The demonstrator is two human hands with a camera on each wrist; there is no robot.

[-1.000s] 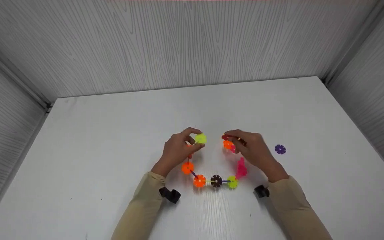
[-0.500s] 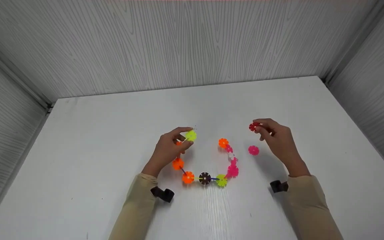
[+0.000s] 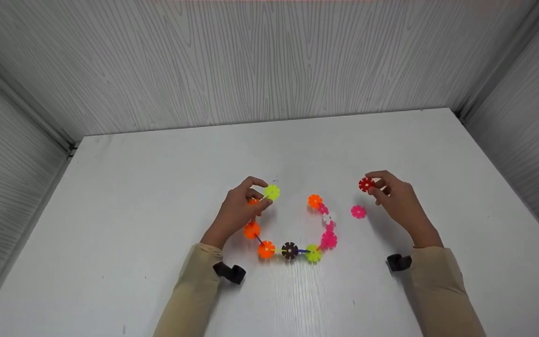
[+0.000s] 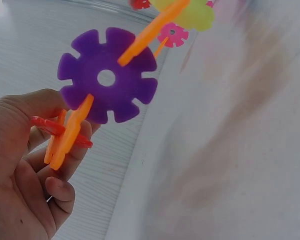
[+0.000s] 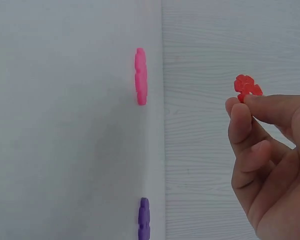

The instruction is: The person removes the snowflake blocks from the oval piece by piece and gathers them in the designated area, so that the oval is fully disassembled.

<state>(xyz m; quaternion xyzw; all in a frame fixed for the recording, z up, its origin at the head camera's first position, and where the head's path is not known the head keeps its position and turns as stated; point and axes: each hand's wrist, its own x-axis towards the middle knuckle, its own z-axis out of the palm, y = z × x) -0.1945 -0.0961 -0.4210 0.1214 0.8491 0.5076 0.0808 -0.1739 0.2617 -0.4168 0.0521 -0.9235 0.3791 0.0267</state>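
A curved chain of notched plastic discs lies in a U on the white table. My left hand (image 3: 241,210) pinches the yellow-green disc (image 3: 272,192) at the chain's left end. In the left wrist view, a purple disc (image 4: 106,77) slotted into orange ones stands close by that hand, with a red disc (image 4: 47,125) in front of its fingers. An orange disc (image 3: 315,201) forms the other end, apart from both hands. Raised on the right, my right hand (image 3: 398,199) holds a loose red disc (image 3: 366,184) between thumb and fingertips.
A loose pink disc (image 3: 358,211) lies between the chain and my right hand. Another loose disc, purple (image 5: 144,220), shows in the right wrist view but is hidden in the head view. Wood-grain panels (image 3: 269,61) wall the table at the back and sides.
My right hand has moved right, away from the chain's orange end, carrying the red disc. The loose pink disc has come into sight. My left hand and the chain have shifted slightly left.
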